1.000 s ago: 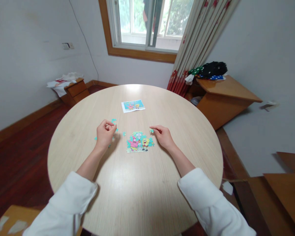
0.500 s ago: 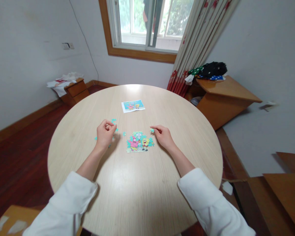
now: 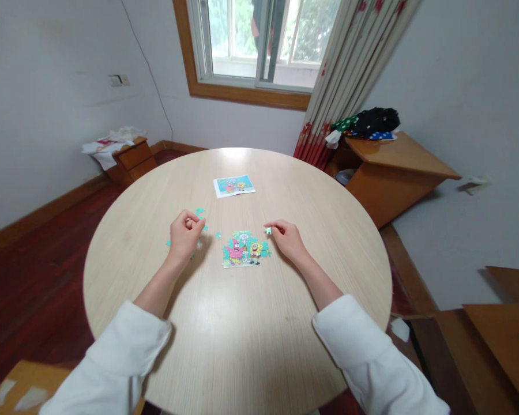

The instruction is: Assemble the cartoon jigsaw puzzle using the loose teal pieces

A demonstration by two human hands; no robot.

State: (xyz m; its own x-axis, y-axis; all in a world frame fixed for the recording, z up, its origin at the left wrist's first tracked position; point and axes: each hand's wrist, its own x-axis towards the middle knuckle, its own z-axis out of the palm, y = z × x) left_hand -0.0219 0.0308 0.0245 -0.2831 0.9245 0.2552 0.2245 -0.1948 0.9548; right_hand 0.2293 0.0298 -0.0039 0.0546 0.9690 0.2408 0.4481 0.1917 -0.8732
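Clock set on the part-built SpongeBob jigsaw (image 3: 244, 253), 12 toward the window (image 3: 259, 43). Jigsaw lies flat, mid-table, ragged along its upper edge; Patrick, Squidward and SpongeBob readable on it. Right hand (image 3: 286, 237) between 2 and 3 o'clock, thumb and index finger clamped on a teal jigsaw piece (image 3: 268, 231), just off the puzzle's 1-to-2 edge. Left hand (image 3: 184, 237) between 9 and 10, thumb and fingertips together; cannot tell whether anything is pinched there. Loose teal pieces (image 3: 200, 211) around that hand, partly hidden by it. Single loose piece (image 3: 218, 235) at 10, between left hand and jigsaw. Printed reference picture (image 3: 234, 186) near 12, flat on the round wood-grain table (image 3: 242, 346)
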